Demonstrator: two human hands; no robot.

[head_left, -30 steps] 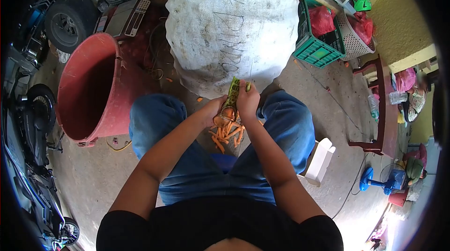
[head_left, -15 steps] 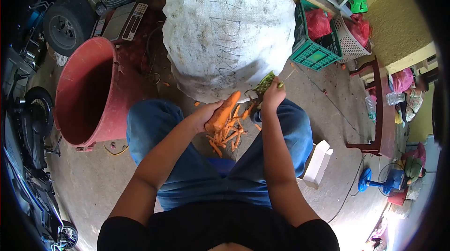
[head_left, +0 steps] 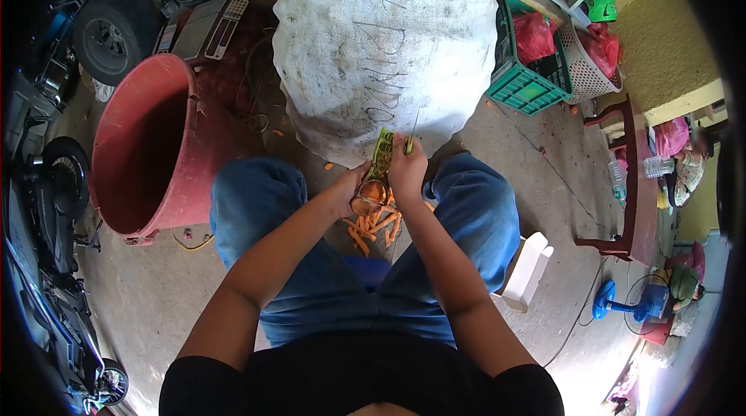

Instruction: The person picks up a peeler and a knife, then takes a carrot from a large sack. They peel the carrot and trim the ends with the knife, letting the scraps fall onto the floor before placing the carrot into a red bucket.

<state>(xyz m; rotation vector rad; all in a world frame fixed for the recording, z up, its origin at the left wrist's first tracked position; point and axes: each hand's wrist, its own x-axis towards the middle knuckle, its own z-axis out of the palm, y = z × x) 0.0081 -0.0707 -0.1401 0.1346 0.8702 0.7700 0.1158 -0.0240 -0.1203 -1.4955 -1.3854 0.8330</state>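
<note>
Carrot (head_left: 370, 195) in left hand (head_left: 347, 188) (peeler (head_left: 382, 153) touching).

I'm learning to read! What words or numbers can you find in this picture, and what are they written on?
White sack: dark handwriting runs down its side, sideways and too scrawled to read.
Scale: its keypad buttons are too small to read.
Green peeler, carrot, red tub, green crate: no writing shows.
</note>
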